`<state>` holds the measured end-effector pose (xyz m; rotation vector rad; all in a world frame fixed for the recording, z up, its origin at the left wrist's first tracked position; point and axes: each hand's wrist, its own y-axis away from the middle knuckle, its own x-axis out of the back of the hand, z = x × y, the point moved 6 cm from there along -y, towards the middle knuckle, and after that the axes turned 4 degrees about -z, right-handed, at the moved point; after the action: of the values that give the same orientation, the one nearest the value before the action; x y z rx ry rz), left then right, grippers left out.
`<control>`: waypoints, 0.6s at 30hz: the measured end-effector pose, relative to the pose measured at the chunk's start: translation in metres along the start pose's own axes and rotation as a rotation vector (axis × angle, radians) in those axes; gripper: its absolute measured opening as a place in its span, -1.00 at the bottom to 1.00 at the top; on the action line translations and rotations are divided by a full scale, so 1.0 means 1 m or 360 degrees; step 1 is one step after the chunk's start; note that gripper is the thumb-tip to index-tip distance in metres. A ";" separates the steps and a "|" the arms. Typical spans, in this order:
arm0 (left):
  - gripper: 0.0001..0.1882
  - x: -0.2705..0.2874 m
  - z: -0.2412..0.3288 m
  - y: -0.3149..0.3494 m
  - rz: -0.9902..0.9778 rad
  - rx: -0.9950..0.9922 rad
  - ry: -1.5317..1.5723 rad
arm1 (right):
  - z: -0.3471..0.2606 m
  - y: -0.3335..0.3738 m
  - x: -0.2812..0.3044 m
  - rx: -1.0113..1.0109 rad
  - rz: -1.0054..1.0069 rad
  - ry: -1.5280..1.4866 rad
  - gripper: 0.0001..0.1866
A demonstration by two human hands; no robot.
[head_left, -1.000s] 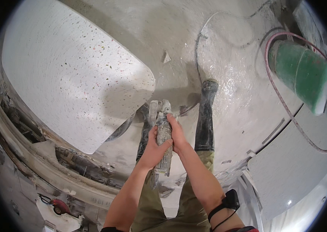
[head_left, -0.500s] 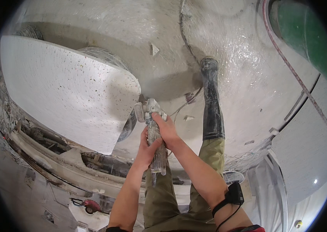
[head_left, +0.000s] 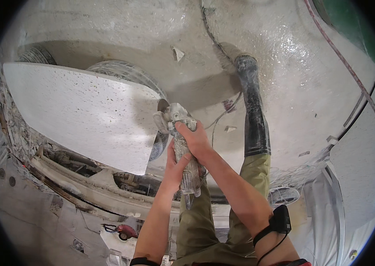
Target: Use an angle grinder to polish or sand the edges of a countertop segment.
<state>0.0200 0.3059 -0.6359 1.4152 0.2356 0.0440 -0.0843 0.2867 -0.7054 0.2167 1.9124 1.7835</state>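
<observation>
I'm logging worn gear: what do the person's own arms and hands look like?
The left hand and right hand are ungloved. The right forearm wears a black strap bearing a black boxy device with a thin black cable. A black cuff edges the left arm, a red-and-black sleeve the right.

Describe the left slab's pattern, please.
The left slab is white with brownish specks, clearest in the head view.

— "What do I have on the head view?"
— "I observe the left hand (head_left: pixel 175 169) and right hand (head_left: pixel 197 141) clasping a grinder (head_left: pixel 181 145); left of the fingers, a speckled white slab (head_left: pixel 85 108)."
</observation>
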 end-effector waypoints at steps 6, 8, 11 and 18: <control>-0.24 0.006 -0.017 0.009 0.0020 0.0141 -0.0009 | 0.028 0.000 0.004 -0.0052 -0.0017 -0.0191 -0.14; -0.26 -0.001 -0.014 0.004 0.0003 0.0106 0.0046 | 0.017 0.001 0.007 -0.0034 -0.0011 -0.0147 -0.14; -0.33 -0.024 0.002 -0.006 -0.0027 0.0018 0.0207 | -0.012 -0.005 0.012 0.0016 -0.0035 0.0025 -0.13; -0.40 -0.064 0.027 -0.032 -0.0087 -0.0234 0.0570 | -0.105 -0.014 -0.003 0.0200 -0.0188 0.0607 -0.04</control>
<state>-0.0412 0.2640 -0.6551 1.2472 0.5560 0.2663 -0.1278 0.1905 -0.7172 -0.2057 2.2501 1.7199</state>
